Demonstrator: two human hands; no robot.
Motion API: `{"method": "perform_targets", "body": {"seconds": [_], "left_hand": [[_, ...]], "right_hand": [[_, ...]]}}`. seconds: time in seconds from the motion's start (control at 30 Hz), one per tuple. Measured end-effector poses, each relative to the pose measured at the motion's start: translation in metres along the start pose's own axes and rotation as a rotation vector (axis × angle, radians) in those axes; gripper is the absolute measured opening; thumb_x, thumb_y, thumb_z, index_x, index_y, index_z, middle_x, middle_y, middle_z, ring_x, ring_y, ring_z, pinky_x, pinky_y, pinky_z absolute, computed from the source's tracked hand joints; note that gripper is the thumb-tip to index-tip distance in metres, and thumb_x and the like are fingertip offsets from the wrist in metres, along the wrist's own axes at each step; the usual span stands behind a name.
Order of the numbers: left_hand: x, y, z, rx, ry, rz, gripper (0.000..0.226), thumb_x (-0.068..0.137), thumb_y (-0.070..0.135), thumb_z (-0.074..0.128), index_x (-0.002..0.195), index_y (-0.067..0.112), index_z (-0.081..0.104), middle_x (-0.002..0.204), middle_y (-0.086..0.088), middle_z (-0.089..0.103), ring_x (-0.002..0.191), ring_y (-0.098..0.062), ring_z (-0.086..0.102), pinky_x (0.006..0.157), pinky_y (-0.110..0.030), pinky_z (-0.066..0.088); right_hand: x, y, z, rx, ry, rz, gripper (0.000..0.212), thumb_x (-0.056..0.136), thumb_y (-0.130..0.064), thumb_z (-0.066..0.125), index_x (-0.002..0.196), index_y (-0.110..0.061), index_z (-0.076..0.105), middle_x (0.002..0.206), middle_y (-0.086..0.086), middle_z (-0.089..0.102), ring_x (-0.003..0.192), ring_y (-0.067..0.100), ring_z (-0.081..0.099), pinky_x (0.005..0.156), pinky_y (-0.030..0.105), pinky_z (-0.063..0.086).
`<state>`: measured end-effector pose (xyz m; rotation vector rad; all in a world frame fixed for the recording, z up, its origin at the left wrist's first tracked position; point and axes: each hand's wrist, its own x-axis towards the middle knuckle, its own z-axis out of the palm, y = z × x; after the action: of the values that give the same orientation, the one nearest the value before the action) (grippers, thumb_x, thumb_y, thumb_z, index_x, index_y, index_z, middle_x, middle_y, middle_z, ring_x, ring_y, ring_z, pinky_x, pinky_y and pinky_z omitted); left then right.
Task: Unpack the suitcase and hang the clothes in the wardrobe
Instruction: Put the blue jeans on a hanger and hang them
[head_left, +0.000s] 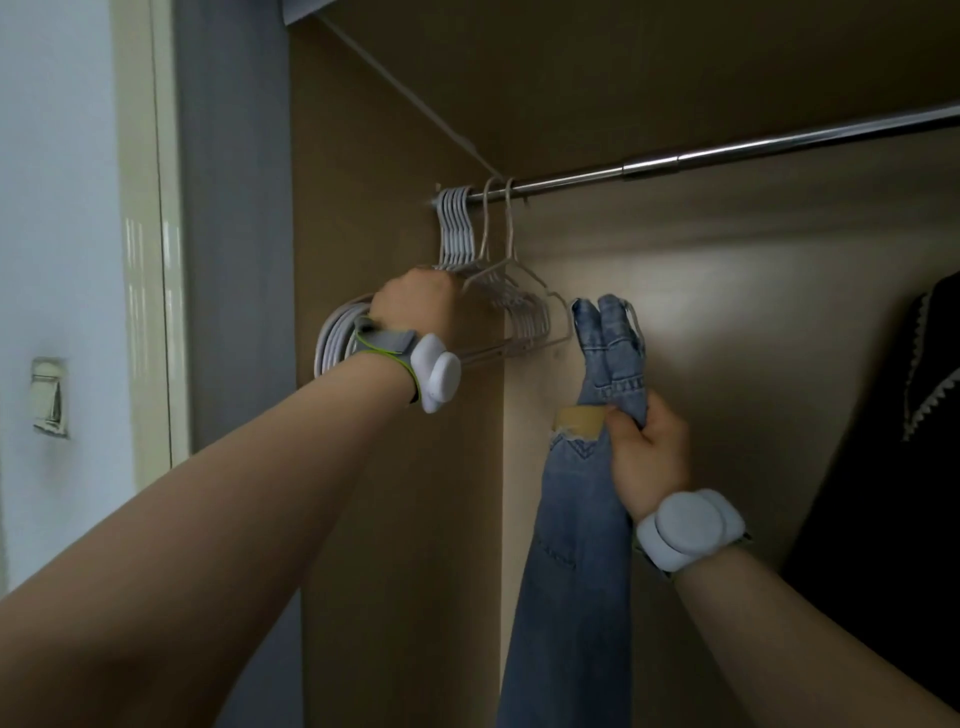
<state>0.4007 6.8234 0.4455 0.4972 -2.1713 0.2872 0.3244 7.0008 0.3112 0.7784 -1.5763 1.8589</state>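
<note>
My left hand (415, 304) is clenched on the near shoulders of the bunch of thin white wire hangers (519, 317). They hang by their hooks at the left end of the shiny metal wardrobe rail (727, 153). I cannot tell whether I hold one hanger or several.

My right hand (647, 452) grips the faded blue denim jeans (571, 571) just below the waistband, fingers wrapped round the bunched cloth beside the tan leather patch (581, 418). The jeans are held up inside the wardrobe, just right of the hangers, with the waist end poking above my fist and the legs hanging down out of view.

I judge the denim heavy for clothing: thick, limp, not slippery and not fragile, so a firm fist at the waistband suits it. The hangers look light and springy and likely to snag on each other, so one should be lifted by its hook or shoulder, clear of the rest. Farther right hangs a black garment with white trim (883, 441).
</note>
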Motion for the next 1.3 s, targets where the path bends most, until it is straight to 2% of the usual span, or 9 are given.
{"method": "perform_targets", "body": {"seconds": [0.37, 0.53, 0.63, 0.73, 0.83, 0.97, 1.1, 1.23, 1.3], "left_hand": [[-0.020, 0.014, -0.002, -0.367, 0.264, 0.052, 0.027, 0.094, 0.034, 0.042, 0.102, 0.022, 0.065, 0.091, -0.009, 0.067, 0.078, -0.034, 0.059, 0.059, -0.034, 0.044], [-0.068, 0.030, 0.020, -0.395, 0.158, 0.122, 0.028, 0.095, 0.037, 0.041, 0.105, 0.025, 0.063, 0.097, -0.009, 0.068, 0.089, -0.036, 0.060, 0.064, -0.035, 0.045], [-0.101, 0.043, 0.039, -0.353, 0.092, 0.127, 0.029, 0.096, 0.037, 0.039, 0.108, 0.023, 0.061, 0.099, -0.011, 0.067, 0.091, -0.038, 0.060, 0.062, -0.033, 0.036], [-0.130, 0.047, 0.061, -0.326, -0.034, 0.114, 0.028, 0.097, 0.036, 0.039, 0.108, 0.020, 0.060, 0.098, -0.012, 0.066, 0.089, -0.039, 0.059, 0.061, -0.034, 0.036], [-0.152, 0.048, 0.092, -0.466, -0.306, 0.047, 0.024, 0.097, 0.029, 0.043, 0.107, 0.014, 0.060, 0.095, -0.012, 0.066, 0.086, -0.034, 0.060, 0.063, -0.031, 0.043], [-0.182, 0.056, 0.119, -0.697, -0.702, -0.060, 0.014, 0.098, 0.021, 0.044, 0.095, 0.017, 0.057, 0.070, -0.003, 0.053, 0.057, -0.013, 0.047, 0.049, -0.021, 0.034], [-0.209, 0.066, 0.127, -0.965, -0.584, -0.179, 0.016, 0.095, 0.024, 0.050, 0.089, 0.014, 0.060, 0.068, -0.007, 0.056, 0.062, -0.019, 0.048, 0.058, -0.025, 0.038], [-0.228, 0.076, 0.125, -1.176, -0.551, -0.158, 0.019, 0.095, 0.020, 0.052, 0.092, 0.005, 0.063, 0.078, -0.020, 0.060, 0.067, -0.020, 0.048, 0.062, -0.024, 0.037], [-0.237, 0.078, 0.123, -1.202, -0.560, -0.100, 0.014, 0.095, 0.019, 0.052, 0.086, 0.013, 0.062, 0.075, -0.018, 0.058, 0.066, -0.019, 0.047, 0.061, -0.024, 0.037]], "right_hand": [[0.007, 0.002, -0.025, 0.014, 0.091, 0.004, 0.020, 0.091, 0.001, 0.048, 0.084, -0.015, 0.057, 0.071, -0.007, 0.055, 0.066, 0.004, 0.051, 0.066, 0.024, 0.042], [-0.004, 0.008, -0.043, 0.040, 0.232, 0.053, 0.023, 0.091, 0.002, 0.048, 0.081, -0.018, 0.055, 0.073, -0.007, 0.054, 0.063, -0.007, 0.052, 0.062, 0.015, 0.042], [-0.012, 0.013, -0.055, 0.075, 0.300, 0.087, 0.016, 0.093, -0.002, 0.048, 0.104, -0.008, 0.058, 0.085, -0.009, 0.058, 0.072, -0.006, 0.054, 0.067, 0.009, 0.042], [-0.024, 0.016, -0.064, 0.090, 0.379, 0.100, 0.033, 0.093, -0.007, 0.049, 0.125, 0.000, 0.051, 0.108, 0.001, 0.061, 0.089, 0.004, 0.059, 0.077, 0.007, 0.045], [-0.036, 0.020, -0.075, 0.091, 0.442, 0.136, 0.042, 0.094, -0.003, 0.048, 0.136, 0.000, 0.040, 0.127, 0.004, 0.053, 0.107, 0.010, 0.054, 0.081, 0.003, 0.042], [-0.049, 0.034, -0.081, 0.097, 0.457, 0.240, 0.046, 0.094, -0.001, 0.050, 0.138, 0.001, 0.036, 0.137, 0.014, 0.050, 0.120, 0.023, 0.052, 0.092, 0.012, 0.044], [-0.068, 0.047, -0.069, 0.236, 0.426, 0.338, 0.051, 0.090, -0.001, 0.055, 0.137, 0.000, 0.038, 0.136, 0.014, 0.050, 0.120, 0.022, 0.051, 0.105, 0.034, 0.041], [-0.088, 0.081, -0.062, 0.290, 0.383, 0.457, 0.086, 0.066, -0.048, 0.066, 0.137, -0.005, 0.041, 0.136, 0.012, 0.051, 0.123, 0.026, 0.052, 0.106, 0.047, 0.041], [-0.098, 0.095, -0.057, 0.257, 0.318, 0.503, 0.092, 0.061, -0.054, 0.066, 0.136, -0.007, 0.043, 0.136, 0.010, 0.052, 0.124, 0.026, 0.051, 0.107, 0.047, 0.040]]}}
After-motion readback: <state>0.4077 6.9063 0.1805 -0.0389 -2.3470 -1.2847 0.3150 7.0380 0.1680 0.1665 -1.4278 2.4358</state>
